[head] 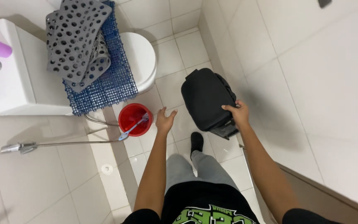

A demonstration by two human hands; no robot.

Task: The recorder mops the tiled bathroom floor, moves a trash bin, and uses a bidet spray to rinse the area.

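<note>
Two hands: right hand [238,114] grips black bin [208,99]; left hand [164,121] open, seemingly free.

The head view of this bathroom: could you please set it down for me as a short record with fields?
Setting: white tiled floor and walls
Right hand: grips the edge of a black lidded bin
Left hand: open, holds nothing, beside a red bucket
In bucket: a blue-handled brush
Toilet: lid shut, a blue grid mat and grey perforated mats piled on it
Floor: metal spray hose
</note>
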